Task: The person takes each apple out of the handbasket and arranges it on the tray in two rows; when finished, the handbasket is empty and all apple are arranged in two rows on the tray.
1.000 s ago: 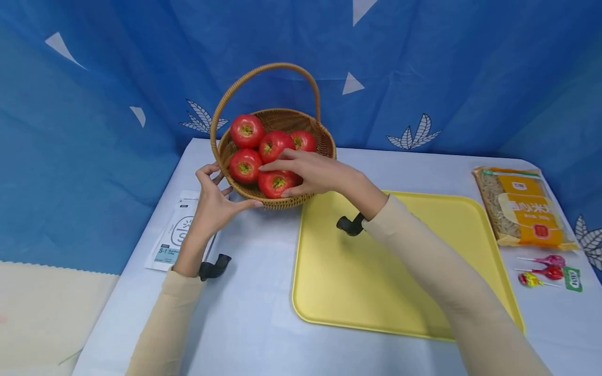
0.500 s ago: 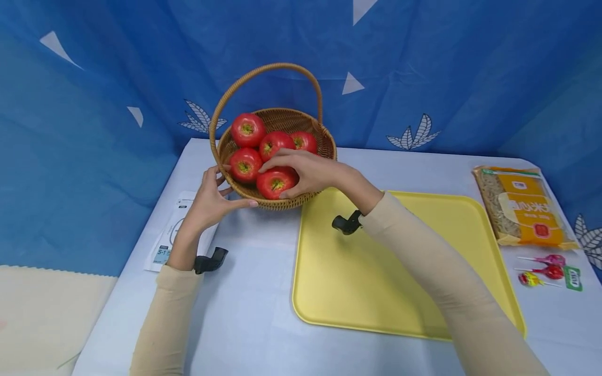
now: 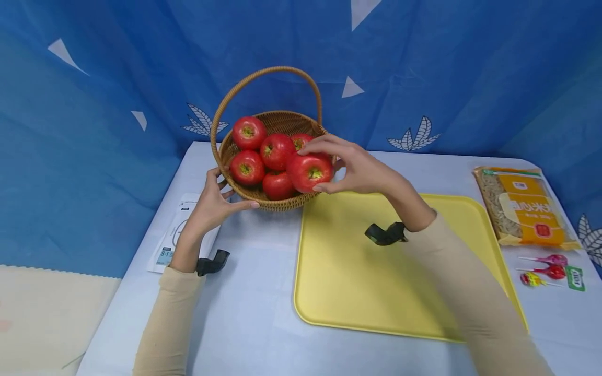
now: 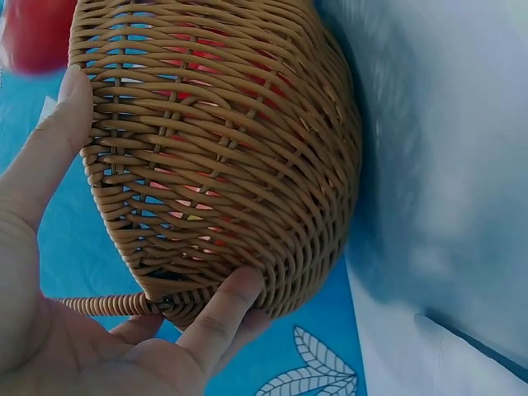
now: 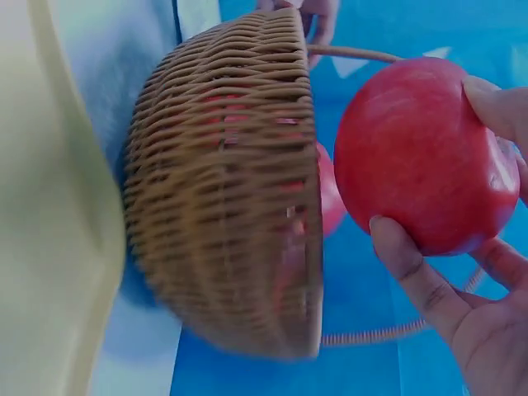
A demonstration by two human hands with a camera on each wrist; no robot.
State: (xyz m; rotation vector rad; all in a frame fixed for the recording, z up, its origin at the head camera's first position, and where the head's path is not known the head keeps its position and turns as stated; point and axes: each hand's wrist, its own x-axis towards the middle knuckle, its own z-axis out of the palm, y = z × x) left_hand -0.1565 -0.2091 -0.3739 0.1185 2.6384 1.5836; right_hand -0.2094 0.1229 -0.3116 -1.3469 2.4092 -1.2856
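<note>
A wicker basket (image 3: 277, 201) (image 4: 231, 148) (image 5: 231, 198) with a tall handle stands at the back of the table and holds several red tomatoes (image 3: 248, 132). My right hand (image 3: 350, 167) grips one red tomato (image 3: 309, 172) (image 5: 425, 157) and holds it lifted above the basket's right rim. My left hand (image 3: 213, 201) (image 4: 82, 313) steadies the basket from the left, fingers (image 4: 223, 309) curled against its woven wall.
A yellow tray (image 3: 376, 271) lies right of the basket. A white paper packet (image 3: 181, 232) lies under my left wrist. At the right edge lie a bag of noodles (image 3: 522, 206), lollipops (image 3: 545, 269) and a small green packet (image 3: 575, 278). A blue cloth backdrop (image 3: 447, 62) surrounds the table.
My right hand closed round the front tomato, lifted it out of the pile and moved right toward the basket's rim. The left hand has stayed on the basket.
</note>
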